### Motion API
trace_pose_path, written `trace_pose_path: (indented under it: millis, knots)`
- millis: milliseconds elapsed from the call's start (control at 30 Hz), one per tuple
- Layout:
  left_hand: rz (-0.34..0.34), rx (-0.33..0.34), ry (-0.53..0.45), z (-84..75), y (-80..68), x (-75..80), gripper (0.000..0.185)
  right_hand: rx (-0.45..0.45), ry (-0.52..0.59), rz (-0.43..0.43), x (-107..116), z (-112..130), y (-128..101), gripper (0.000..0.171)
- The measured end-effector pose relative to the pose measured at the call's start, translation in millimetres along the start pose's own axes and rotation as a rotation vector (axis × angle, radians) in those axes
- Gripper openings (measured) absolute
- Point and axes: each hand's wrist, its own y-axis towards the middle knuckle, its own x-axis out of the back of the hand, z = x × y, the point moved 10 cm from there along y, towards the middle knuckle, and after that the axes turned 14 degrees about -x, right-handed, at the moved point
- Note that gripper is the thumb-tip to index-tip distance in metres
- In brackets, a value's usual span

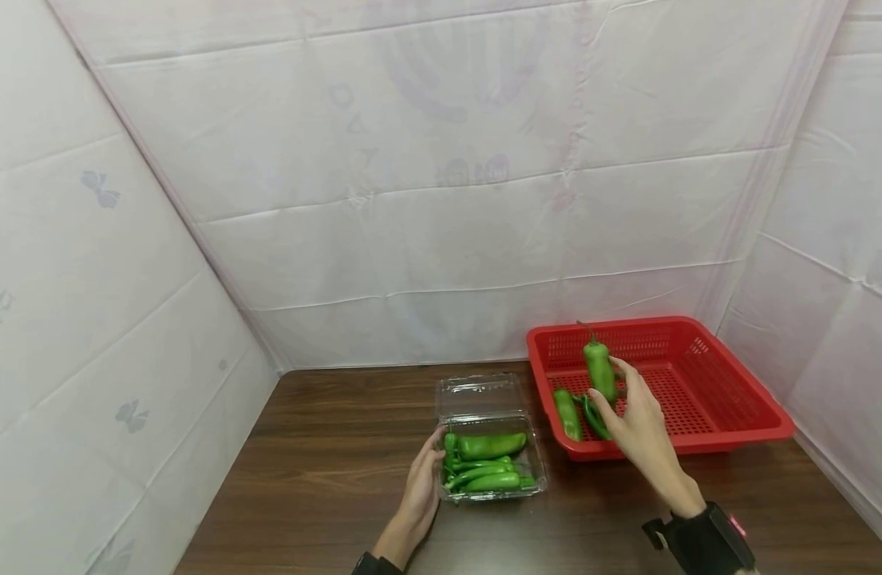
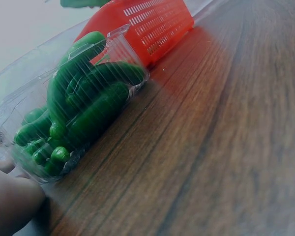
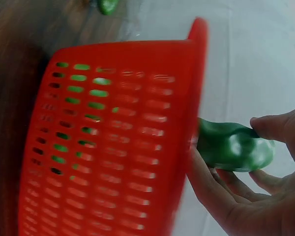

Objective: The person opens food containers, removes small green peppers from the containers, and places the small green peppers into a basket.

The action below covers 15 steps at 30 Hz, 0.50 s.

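Observation:
My right hand [image 1: 640,423] pinches a thick green pepper [image 1: 600,372] between thumb and fingers, stem end up, over the left part of a red perforated basket [image 1: 699,438]. In the right wrist view the pepper [image 3: 236,147] shows past the basket's rim, thumb on one side and fingers on the other. More green peppers [image 1: 568,415] lie below in the basket. On the table, a clear plastic clamshell box [image 1: 492,497] with its lid [image 1: 480,395] folded back contains several green peppers [image 1: 492,445]. My left hand [image 1: 417,491] touches its left side with relaxed fingers.
A dark wood-grain table [image 1: 326,463] bears the box and the basket, which stand side by side, basket on the right. White sheeting [image 1: 412,239] hangs behind the table and along both sides.

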Motion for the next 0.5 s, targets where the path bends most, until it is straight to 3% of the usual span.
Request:
trace_pose_path:
  millis: [267,500]
  knots:
    - [-0.004,-0.004,0.004,-0.1,-3.0,0.3,0.062,-0.127,-0.112,0.109,-21,-28,6,0.057]
    - [-0.006,-0.007,0.01,-1.4,-1.6,-1.6,0.062,-0.162,-0.204,0.233,-41,-39,15,0.058]
